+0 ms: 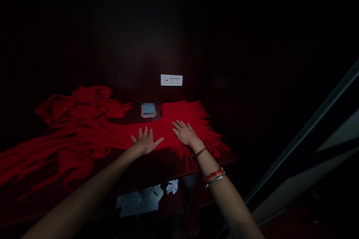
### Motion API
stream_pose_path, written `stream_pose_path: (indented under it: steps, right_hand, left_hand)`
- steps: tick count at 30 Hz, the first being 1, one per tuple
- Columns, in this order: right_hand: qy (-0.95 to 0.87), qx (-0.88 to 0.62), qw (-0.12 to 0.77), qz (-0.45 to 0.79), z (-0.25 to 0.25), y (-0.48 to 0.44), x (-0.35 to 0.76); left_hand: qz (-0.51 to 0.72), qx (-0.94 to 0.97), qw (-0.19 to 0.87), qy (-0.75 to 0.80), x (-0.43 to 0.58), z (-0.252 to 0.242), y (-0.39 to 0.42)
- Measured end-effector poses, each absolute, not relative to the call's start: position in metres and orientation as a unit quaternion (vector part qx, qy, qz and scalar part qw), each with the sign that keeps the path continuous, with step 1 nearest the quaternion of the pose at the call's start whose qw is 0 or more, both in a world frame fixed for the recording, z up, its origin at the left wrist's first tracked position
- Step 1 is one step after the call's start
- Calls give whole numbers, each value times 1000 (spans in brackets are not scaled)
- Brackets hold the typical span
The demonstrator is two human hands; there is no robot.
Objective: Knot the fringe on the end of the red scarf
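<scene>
A red fringed scarf (165, 129) stretches across a dark wooden shelf, its tassels hanging toward the front on the right. Flat on its middle lies my left hand (144, 143), fingers spread, a ring on one of them. My right hand (185, 133) rests palm down on the wider part near the tassels, fingers stretched out. Neither hand grips the cloth. Behind my right hand the scarf appears layered or stacked with more red cloth (182, 108). Leftward, the fabric runs into loose, crumpled red cloth (81, 104).
A small pixelated card-like item (148, 110) lies behind the scarf. A white socket panel (171, 80) is on the dark back wall. On the lower shelf are pale sheets (138, 201) and crumpled white paper (172, 186). A slanted pale edge (303, 132) stands at right.
</scene>
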State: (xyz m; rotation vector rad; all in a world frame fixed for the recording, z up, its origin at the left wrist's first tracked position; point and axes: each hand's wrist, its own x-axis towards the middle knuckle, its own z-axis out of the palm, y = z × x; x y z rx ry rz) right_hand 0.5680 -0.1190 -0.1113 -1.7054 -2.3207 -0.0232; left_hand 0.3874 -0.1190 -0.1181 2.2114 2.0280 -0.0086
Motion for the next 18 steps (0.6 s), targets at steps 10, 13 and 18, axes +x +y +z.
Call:
stream_pose_path:
  steps: [10,13,18]
  right_hand:
    - [-664,-734,144,0,-110,-110,609]
    - [-642,-725,234,-84,-105,-112,607]
    - [-780,-534,305,-117,-96,-126,575]
  left_hand:
    - [0,736,72,673,383,-123,-114]
    - [3,743,63,666,383,-123,-114]
    - [23,756,43,653,384,-122,-116]
